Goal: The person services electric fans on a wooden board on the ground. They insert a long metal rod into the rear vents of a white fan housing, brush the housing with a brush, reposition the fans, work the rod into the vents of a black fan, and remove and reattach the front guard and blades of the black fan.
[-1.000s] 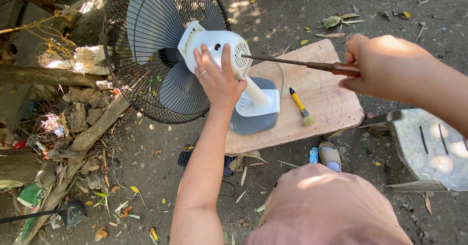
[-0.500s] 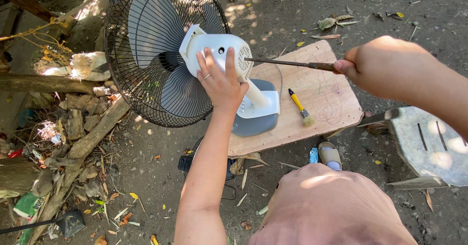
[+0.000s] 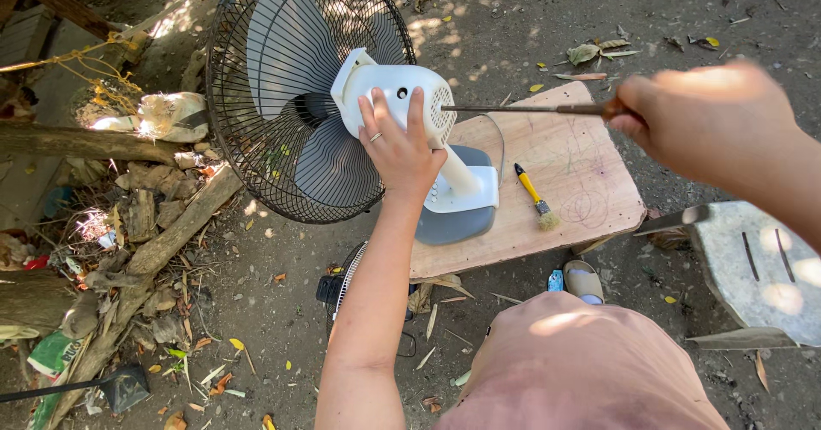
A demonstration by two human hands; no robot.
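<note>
1. The right hand (image 3: 714, 122) has its grip closed around the handle of a long screwdriver (image 3: 530, 108). The shaft runs level to the left, and its tip sits at the vented rear face of the white motor housing (image 3: 398, 97) of the fan.

2. The left hand (image 3: 400, 144) lies flat against the back of that housing, fingers spread upward over it. Its grip is open and pressing rather than clasping, and a ring shows on one finger.

3. Compared with a second ago, the right hand is farther from the fan and slightly higher, while the screwdriver tip remains at the same spot on the housing. The left hand has shifted from the side of the housing toward its rear top. Judging from this, the tool is engaged at a fastener point and the housing is being steadied against the push.

4. The fan stands on its grey and white base (image 3: 457, 208) at the left edge of a bare wooden tabletop (image 3: 573, 173). Its black wire cage (image 3: 256, 122) and pale blades tilt away from the person.

5. A yellow-handled brush (image 3: 534, 195) lies on the tabletop just right of the base, apart from both hands.

6. Around this: dirt ground with dry leaves, logs and scrap wood (image 3: 162, 233) at left, and a grey slab (image 3: 757, 268) at right.
</note>
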